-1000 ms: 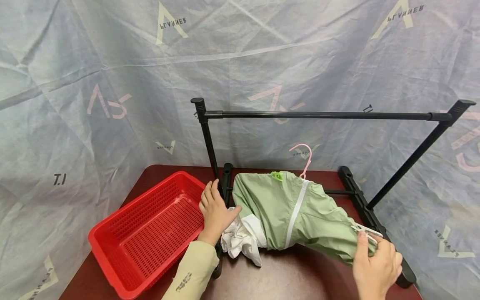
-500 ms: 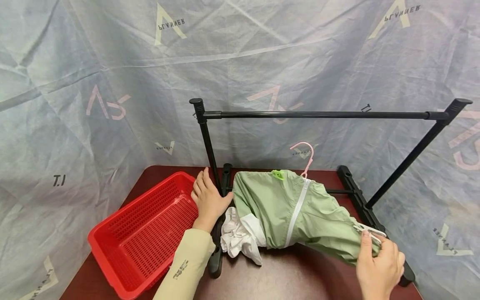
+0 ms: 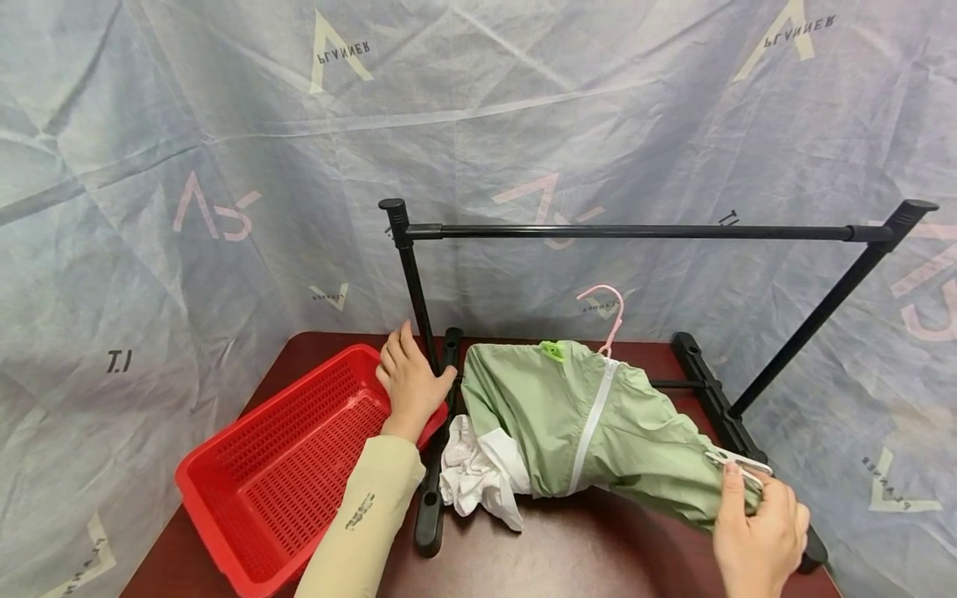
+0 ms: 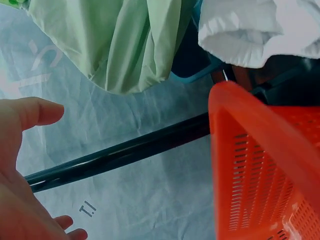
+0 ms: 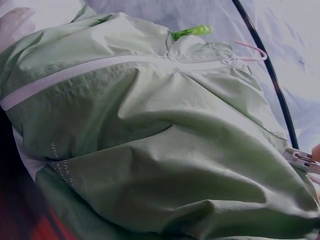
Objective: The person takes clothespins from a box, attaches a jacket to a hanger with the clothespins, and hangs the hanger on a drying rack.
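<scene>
A light green jacket [image 3: 553, 407] with a white zipper sits on a pink hanger [image 3: 615, 320], propped up in front of the rack. Near its shoulder is a bright green clip [image 3: 553, 350]. My right hand [image 3: 761, 531] pinches a white clothespin [image 3: 736, 462] at the sleeve on the right; the right wrist view shows the clothespin [image 5: 300, 159] at its edge. Fingers spread, my left hand [image 3: 411, 378] hovers between the red basket's far corner and the rack's left post [image 4: 120, 155]. Nothing is in it, and whether it touches the post I cannot tell.
A red perforated basket [image 3: 224, 531] stands on the left of the dark red table [image 3: 568, 556]. Crumpled white cloth [image 3: 478, 473] lies under the jacket's left side. The black rack's bar [image 3: 643, 232] spans above, with its feet [image 3: 429, 523] on the table. Grey sheeting hangs behind.
My left hand has moved leftward and slightly farther back, away from the jacket and white cloth. The right hand keeps its pinch on the clothespin, shifting only slightly.
</scene>
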Demonstrator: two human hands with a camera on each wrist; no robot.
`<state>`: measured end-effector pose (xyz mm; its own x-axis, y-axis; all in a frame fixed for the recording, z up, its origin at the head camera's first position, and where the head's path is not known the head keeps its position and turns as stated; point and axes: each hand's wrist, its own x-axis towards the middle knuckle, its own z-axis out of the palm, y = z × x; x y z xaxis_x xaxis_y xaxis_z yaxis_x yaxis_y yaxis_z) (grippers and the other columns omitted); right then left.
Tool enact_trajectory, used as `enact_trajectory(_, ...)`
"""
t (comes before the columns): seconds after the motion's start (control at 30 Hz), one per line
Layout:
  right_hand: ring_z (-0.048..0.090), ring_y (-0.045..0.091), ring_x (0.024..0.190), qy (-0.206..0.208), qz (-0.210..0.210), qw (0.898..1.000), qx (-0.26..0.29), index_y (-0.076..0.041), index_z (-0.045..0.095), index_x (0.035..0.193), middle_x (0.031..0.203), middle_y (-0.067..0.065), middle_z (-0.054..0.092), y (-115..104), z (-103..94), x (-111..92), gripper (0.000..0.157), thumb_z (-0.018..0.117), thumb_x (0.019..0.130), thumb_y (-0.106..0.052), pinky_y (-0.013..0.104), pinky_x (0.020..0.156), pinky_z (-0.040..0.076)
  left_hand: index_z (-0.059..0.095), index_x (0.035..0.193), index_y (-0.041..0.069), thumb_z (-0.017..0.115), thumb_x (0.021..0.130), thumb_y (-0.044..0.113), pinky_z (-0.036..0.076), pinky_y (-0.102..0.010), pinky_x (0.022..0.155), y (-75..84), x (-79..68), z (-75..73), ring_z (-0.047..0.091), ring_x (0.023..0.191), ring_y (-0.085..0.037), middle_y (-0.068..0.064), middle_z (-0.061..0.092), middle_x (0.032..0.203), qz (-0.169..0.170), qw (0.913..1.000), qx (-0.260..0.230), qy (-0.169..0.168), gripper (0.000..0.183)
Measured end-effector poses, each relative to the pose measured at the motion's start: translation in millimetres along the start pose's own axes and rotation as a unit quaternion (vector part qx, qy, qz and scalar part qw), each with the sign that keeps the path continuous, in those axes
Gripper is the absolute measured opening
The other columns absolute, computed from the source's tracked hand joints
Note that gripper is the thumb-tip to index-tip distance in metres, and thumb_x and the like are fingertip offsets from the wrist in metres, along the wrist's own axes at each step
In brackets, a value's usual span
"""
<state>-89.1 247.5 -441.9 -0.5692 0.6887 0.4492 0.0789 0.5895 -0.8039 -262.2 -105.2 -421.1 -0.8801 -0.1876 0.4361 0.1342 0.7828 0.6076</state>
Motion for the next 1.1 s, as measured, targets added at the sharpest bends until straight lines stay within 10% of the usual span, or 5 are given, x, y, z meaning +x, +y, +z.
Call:
enact_trajectory(0.3, 0.039, 0.051, 0.107, 0.019, -0.002, 1.0, 0.004, 0.008, 0.059, 0.111, 0.112, 0.03, 0.054, -0.5, -1.4, 0.3, 0.039, 0.056, 0.096, -0.029, 0.063, 0.089, 0.025, 0.017, 0.152, 0.002, 0.077, 0.085, 0.021, 0.021, -0.06, 0.1, -2.9, 15.8, 2.1, 0.019, 0.136, -0.045, -0.029, 0.023, 0.149, 0.032, 0.9993, 0.008, 0.016, 0.092)
enact_trajectory(0.67, 0.04, 0.05, 0.103, 0.043, -0.018, 0.999, 0.017, 0.008, 0.061, 0.107, 0.109, 0.03, 0.056, -2.4, -1.9, 0.1, 0.038, 0.058, 0.095, -0.028, 0.061, 0.083, 0.025, 0.03, 0.142, -0.003, 0.081, 0.082, 0.011, 0.027, -0.059, 0.096, -13.9, 30.4, 16.1, 0.031, 0.128, -0.046, -0.03, 0.034, 0.138, 0.115, 0.9804, 0.091, 0.132, 0.08)
enact_trajectory(1.1, 0.04, 0.047, 0.1, 0.075, -0.019, 0.997, 0.022, 0.009, 0.062, 0.106, 0.1, 0.019, 0.06, -6.1, -2.7, 4.2, 0.037, 0.061, 0.094, -0.026, 0.054, 0.079, 0.024, 0.033, 0.138, -0.002, 0.082, 0.078, 0.009, 0.029, -0.058, 0.096, -15.0, 33.5, 20.3, 0.032, 0.127, -0.044, -0.027, 0.035, 0.135, 0.11, 0.9785, 0.093, 0.148, 0.078)
